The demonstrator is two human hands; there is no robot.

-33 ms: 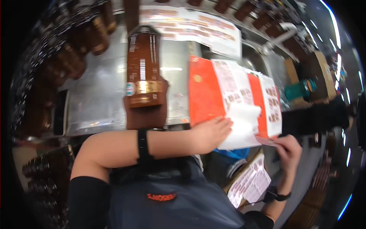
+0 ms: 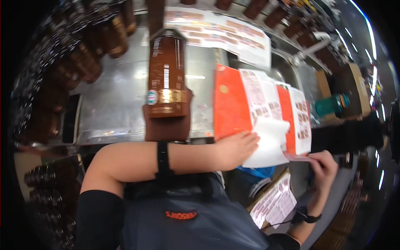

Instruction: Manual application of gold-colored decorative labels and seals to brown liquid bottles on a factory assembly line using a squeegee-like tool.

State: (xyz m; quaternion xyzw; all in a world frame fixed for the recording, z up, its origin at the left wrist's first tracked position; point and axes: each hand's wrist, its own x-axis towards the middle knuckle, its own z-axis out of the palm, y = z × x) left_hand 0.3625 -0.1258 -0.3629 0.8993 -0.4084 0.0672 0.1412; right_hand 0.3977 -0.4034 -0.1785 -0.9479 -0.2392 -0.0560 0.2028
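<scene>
1. Orange sheet (image 2: 230,102) lies at the front right of the metal counter (image 2: 112,100), with two strips of printed labels (image 2: 262,89) over it and blank white paper (image 2: 268,143) curling at its near edge.
2. The left hand (image 2: 236,151) rests palm down at that near edge, fingers extended side by side, their tips by the white paper; its grip is flat, closed around nothing.
3. The right hand (image 2: 324,168) pinches the end of a thin pale strip (image 2: 296,158) between thumb and fingers, just past the sheet's near right corner.
4. Left of the orange sheet, a brown pouch (image 2: 166,71) with a gold band overlaps a plain brown piece (image 2: 167,130).
5. Another label sheet (image 2: 225,35) lies beyond, near the sink faucet (image 2: 310,50).
6. A dark phone-like slab (image 2: 71,118) sits at the far left, near more brown pouches (image 2: 85,62).
7. To the right, a teal bottle (image 2: 328,106) lies beside a cardboard box (image 2: 359,87).
</scene>
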